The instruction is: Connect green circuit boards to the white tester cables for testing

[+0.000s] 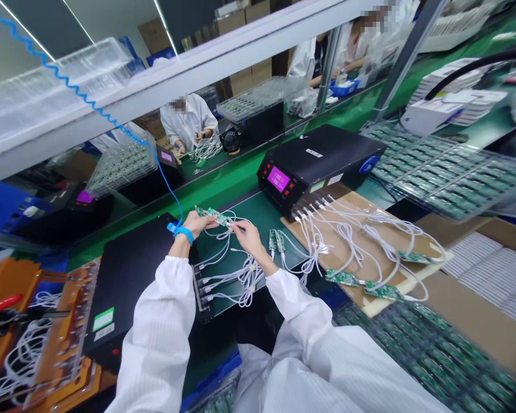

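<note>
My left hand [196,223], with a blue wrist strap [184,232] at the wrist, is closed on a green circuit board [217,216] held above the bench. At the board's right end my right hand [246,234] pinches the plug of a white cable [230,223]; whether the plug is fully seated is too small to tell. Two more circuit boards [277,241] with cables attached lie just right of my right hand. Below my hands a bundle of white cables [247,276] runs from the black box [131,281] on the left.
A black tester with a purple screen [278,179] stands ahead right, its cables leading to several boards on a cardboard sheet [303,229]. Clear trays of boards [451,166] are at the right. A blue coiled cord [98,109] hangs to my wrist. A co-worker [189,123] sits opposite.
</note>
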Motion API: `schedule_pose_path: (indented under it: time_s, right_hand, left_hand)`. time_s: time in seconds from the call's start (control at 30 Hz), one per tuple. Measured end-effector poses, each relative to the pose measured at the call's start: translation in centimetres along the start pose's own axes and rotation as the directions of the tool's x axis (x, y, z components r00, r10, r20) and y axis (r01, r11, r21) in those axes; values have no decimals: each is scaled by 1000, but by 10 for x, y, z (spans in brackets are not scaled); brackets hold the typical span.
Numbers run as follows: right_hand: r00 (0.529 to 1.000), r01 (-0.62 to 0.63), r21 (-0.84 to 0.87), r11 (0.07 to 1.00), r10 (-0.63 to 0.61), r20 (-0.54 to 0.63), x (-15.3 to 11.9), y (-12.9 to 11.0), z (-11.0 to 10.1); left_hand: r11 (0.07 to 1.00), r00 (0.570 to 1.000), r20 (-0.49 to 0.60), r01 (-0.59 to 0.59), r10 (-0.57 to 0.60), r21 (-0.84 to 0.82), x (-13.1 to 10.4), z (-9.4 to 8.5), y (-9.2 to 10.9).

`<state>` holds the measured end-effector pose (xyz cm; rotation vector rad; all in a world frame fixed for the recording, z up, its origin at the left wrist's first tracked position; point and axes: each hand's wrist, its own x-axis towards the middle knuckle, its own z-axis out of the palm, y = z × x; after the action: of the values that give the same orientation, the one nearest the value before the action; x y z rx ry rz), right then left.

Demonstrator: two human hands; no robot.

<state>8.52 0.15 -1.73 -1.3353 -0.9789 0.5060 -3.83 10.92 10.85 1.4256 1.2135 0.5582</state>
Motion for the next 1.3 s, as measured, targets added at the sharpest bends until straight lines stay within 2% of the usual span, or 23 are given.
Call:
schedule_pose_path:
  time_s: [0.07, 0.13, 0.33, 0.43, 0.5, 0.57, 0.67, 0.73, 0.87, 1.07, 1.2, 1.3]
  right_hand:
    - [991, 64, -54, 996, -71, -117, -8, -5, 0]
    - [980, 84, -66, 994, -95, -173, -18, -10, 1]
    - [976, 110, -105, 988, -128, -177, -51, -16, 13]
    - [972, 155, -52, 987, -161, -169, -58, -19, 15]
    - [974, 130, 56, 990, -117, -192, -57, -21, 11]
    - [976, 50, 178, 983, -10, -218, -52, -23, 3]
    - [971, -46, 237, 970, 99, -217, -36, -23, -11]
    - [984, -55, 210, 976, 89, -156, -24, -21, -21]
    - [995, -41, 227, 973, 20, 96, -4, -13, -39]
    - [922, -49, 332, 942, -86, 379, 3, -7, -61]
    - [868, -45, 283, 958, -103, 486, 2, -3, -66]
    - [876, 15, 149, 989, -85, 474, 0, 1, -64]
  left_hand:
    - [999, 997, -66, -39, 40, 22, -13, 2, 1]
    - [995, 986, -140, -85, 92, 57, -28, 3, -1]
    - [956, 907, -342, -166, 244, 241, -78, 17, -23]
    - [942, 858, -410, -214, 308, 260, -104, 27, -38]
    - [939, 827, -452, -251, 334, 234, -119, 29, -47]
    - [938, 800, -490, -287, 346, 193, -129, 30, -53]
    - [934, 779, -519, -331, 352, 136, -138, 30, -60]
    - [930, 774, -526, -350, 353, 109, -140, 32, -61]
    - [925, 771, -528, -372, 355, 79, -138, 38, -60]
    - [922, 784, -508, -383, 358, 58, -131, 46, -55]
    - [921, 781, -515, -387, 352, 43, -128, 48, -51]
    - [919, 780, -517, -392, 353, 37, -128, 50, -49]
